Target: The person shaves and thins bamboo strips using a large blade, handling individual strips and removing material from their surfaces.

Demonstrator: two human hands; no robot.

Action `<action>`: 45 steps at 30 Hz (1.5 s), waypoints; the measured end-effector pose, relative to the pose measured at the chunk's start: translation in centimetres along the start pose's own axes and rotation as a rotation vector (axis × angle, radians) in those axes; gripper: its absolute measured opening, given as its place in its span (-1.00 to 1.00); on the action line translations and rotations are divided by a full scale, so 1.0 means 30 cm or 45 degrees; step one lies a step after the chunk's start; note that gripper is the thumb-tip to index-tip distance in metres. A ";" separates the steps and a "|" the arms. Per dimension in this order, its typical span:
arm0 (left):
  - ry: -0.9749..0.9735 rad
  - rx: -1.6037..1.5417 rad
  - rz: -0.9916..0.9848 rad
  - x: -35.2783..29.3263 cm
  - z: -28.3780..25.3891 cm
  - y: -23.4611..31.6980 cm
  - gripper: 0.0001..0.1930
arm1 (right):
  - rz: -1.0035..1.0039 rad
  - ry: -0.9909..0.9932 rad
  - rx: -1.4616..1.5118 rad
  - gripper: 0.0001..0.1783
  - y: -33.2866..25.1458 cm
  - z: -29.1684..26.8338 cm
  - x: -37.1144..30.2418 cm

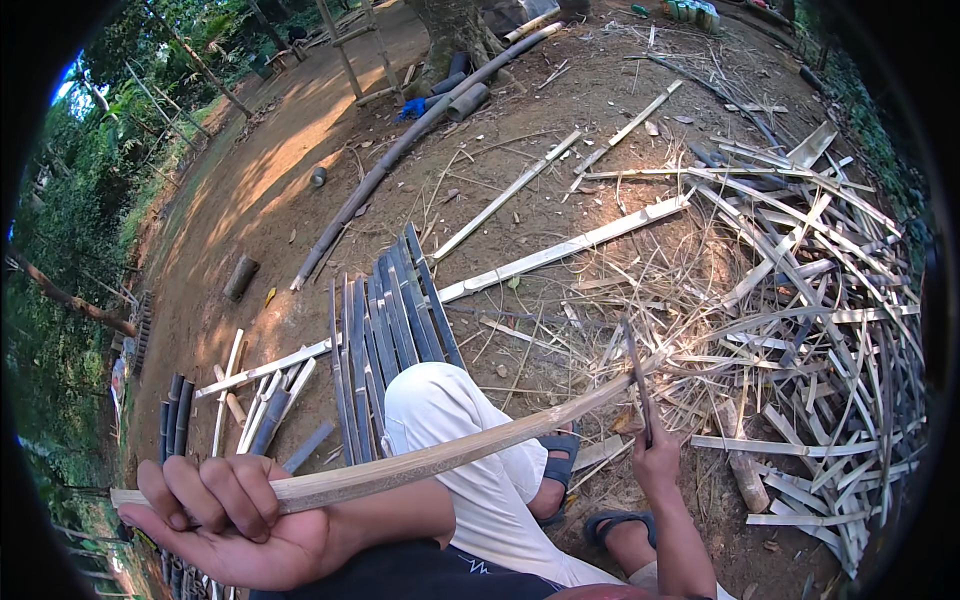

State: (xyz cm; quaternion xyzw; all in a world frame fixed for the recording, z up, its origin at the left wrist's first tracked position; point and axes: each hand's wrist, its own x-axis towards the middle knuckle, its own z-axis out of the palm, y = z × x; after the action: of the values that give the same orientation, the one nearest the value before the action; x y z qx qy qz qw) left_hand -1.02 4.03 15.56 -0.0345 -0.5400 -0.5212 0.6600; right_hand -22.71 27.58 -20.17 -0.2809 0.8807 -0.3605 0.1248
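My left hand (225, 520) is wrapped round one end of a long split bamboo strip (450, 452). The strip slants up to the right, passing in front of my bent knee, its pale inner face showing. At lower right, my right hand (657, 468) is closed on the handle of a long dark knife (637, 375). The narrow blade points away from me and crosses the strip near its far end. It appears to touch the strip there, though the exact contact is too small to make out.
A heap of bamboo strips and shavings (800, 300) covers the ground at right. Dark split bamboo pieces (390, 310) lean beside my knee (430, 400). A long bamboo pole (400, 150) lies farther off, near a tree trunk (445, 40). Cut bamboo lengths (265, 420) lie at left.
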 end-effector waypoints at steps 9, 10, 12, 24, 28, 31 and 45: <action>-0.098 -0.049 -0.040 -0.005 0.009 0.003 -0.62 | 0.356 -0.059 -0.337 -0.28 0.377 0.031 0.078; -0.096 -0.059 -0.041 -0.010 0.001 0.008 -0.62 | 0.349 -0.077 -0.284 -0.28 0.347 0.023 0.081; -0.087 -0.038 -0.041 -0.010 -0.016 0.021 -0.62 | 0.346 -0.137 -0.180 -0.29 0.168 -0.006 0.055; -0.090 -0.131 -0.120 0.014 -0.077 0.082 -0.58 | 0.472 -0.145 -0.037 -0.34 0.174 0.067 0.079; 0.010 -0.072 -0.091 0.011 -0.050 0.004 -0.58 | 0.200 -0.029 -0.030 -0.31 0.171 0.027 0.052; 0.099 -0.154 -0.056 0.004 0.033 -0.023 -0.56 | 0.541 -0.032 -0.106 -0.34 0.302 0.058 0.140; 0.084 -0.112 -0.038 -0.008 -0.027 -0.011 -0.56 | 0.676 -0.202 -0.150 -0.35 0.278 0.067 0.206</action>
State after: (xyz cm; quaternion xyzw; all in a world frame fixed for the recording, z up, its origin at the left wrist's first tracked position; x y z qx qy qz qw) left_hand -0.67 3.54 14.86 -0.0383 -0.4951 -0.5550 0.6673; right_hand -30.25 27.68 -27.60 -0.0745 0.9304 -0.2401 0.2668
